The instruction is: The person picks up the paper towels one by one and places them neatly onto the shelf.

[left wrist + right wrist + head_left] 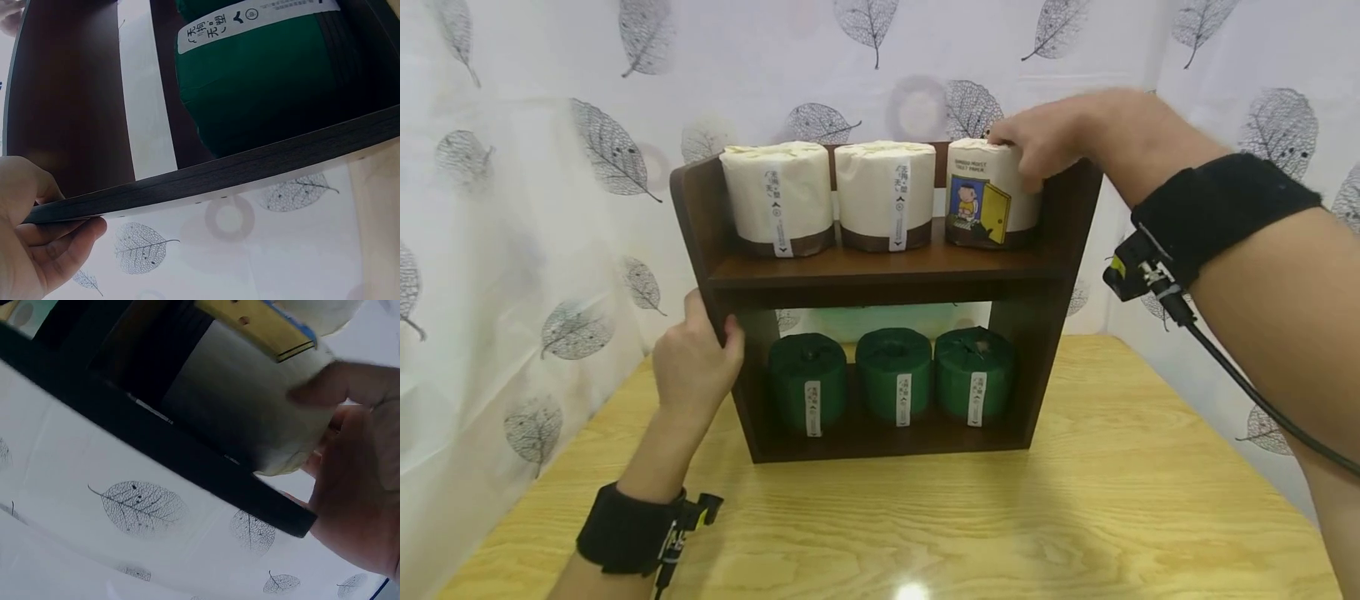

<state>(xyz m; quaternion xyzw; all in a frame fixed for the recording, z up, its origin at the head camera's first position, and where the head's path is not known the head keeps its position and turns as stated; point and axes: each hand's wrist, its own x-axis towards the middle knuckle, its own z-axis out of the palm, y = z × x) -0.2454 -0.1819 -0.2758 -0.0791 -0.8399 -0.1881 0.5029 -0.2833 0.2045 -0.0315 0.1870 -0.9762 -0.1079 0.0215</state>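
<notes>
A dark brown two-tier wooden shelf stands on the table. My left hand grips its left side panel, thumb on the inner side and fingers outside, as the left wrist view also shows. On the upper tier, at the right end, sits a cream toilet paper roll with a cartoon of a yellow door. My right hand holds this roll from above, thumb against its right front; the far fingers are partly hidden behind it. Two more cream rolls, one at left and one in the middle, share that tier.
Three green-wrapped rolls stand on the lower tier: left, middle and right. The light wood table extends in front. A white curtain with leaf prints hangs behind and at both sides.
</notes>
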